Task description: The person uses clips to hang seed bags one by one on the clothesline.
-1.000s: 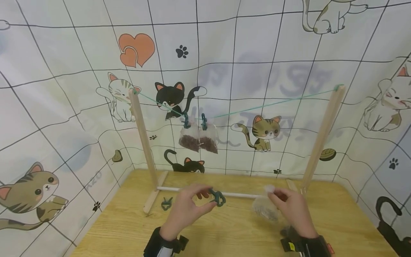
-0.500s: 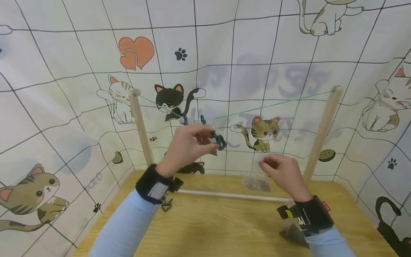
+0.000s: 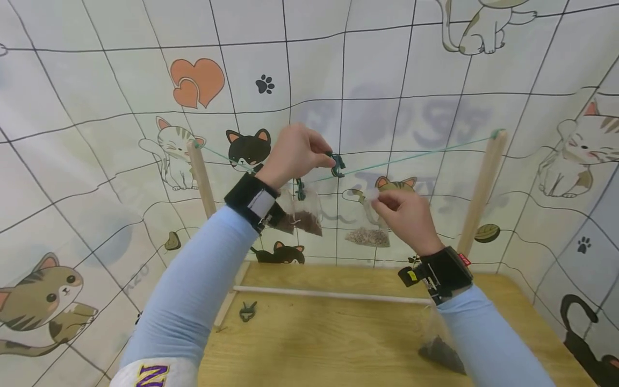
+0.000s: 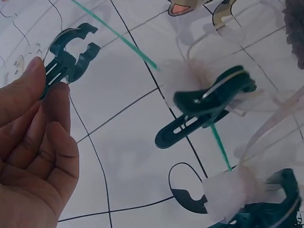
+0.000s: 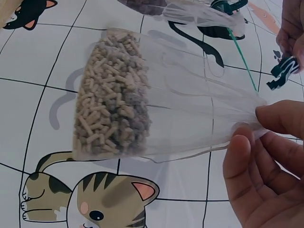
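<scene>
My left hand [image 3: 296, 151] pinches a dark green clothespin [image 3: 338, 165] by its handles, just above the green line [image 3: 411, 157]. In the left wrist view this clothespin [image 4: 71, 54] has its curved jaws spread apart. Lower and to the right, my right hand [image 3: 407, 216] pinches the gathered top of a sheer pouch [image 3: 367, 236]. Beige pellets fill the bottom of the pouch [image 5: 114, 99] in the right wrist view. Two pouches with brown contents [image 3: 308, 221] hang from the line beside my left hand, a green clothespin [image 3: 300, 189] on the nearer one.
Wooden posts [image 3: 483, 188] hold the line at both ends, joined low down by a white rod [image 3: 329, 293]. Another clothespin [image 3: 247, 312] lies on the wooden table [image 3: 329, 344]. A pouch with dark contents [image 3: 441, 355] stands at the right, partly behind my right sleeve.
Both hands have risen from low over the table to the line, the left with the clothespin, the right with the pellet pouch. The hanging pouches stay on the line.
</scene>
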Demonstrator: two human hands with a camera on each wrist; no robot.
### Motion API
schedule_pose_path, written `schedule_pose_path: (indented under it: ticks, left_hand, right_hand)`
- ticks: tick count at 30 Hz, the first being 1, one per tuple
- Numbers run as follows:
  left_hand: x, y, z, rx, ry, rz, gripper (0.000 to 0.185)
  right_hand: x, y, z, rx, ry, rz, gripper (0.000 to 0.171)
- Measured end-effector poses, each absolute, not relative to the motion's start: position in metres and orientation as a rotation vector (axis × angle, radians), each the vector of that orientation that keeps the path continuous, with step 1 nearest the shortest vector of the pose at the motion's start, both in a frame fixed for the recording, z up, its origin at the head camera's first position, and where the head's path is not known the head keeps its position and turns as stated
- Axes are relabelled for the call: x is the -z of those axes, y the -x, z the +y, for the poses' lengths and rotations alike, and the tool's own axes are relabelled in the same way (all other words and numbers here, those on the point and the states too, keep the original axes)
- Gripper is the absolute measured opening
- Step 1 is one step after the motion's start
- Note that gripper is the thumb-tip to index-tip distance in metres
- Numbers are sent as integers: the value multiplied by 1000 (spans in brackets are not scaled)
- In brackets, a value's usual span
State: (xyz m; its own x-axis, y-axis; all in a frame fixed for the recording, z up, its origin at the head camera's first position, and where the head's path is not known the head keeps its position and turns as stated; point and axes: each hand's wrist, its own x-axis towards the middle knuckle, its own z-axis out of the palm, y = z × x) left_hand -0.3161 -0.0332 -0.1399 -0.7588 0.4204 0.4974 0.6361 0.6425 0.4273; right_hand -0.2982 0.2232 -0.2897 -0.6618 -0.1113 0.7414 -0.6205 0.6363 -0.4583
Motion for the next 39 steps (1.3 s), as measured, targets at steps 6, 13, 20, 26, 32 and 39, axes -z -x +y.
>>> schedule_pose_path:
  ticks: [6, 13, 20, 26, 32, 39]
  left_hand:
    - [134, 333, -26, 829, 805, -2600, 14]
    - [137, 347, -20, 908, 767, -2667, 13]
    - [140, 350, -13, 902, 779, -2702, 11]
    - [143, 350, -6, 869, 785, -2714, 11]
    - [142, 349, -2, 905, 736, -2750, 12]
    - [143, 349, 0, 999, 690, -2771, 13]
  right_hand:
    - [294, 328, 218, -985, -638, -2038, 25]
    - [266, 312, 194, -909, -544, -2068, 16]
    - [257, 314, 187, -863, -495, -2080, 18]
    - [252, 314, 183, -907, -518, -2060, 18]
    - [250, 316, 181, -941, -465, -2027, 16]
    - [248, 317, 179, -952, -444, -2040, 17]
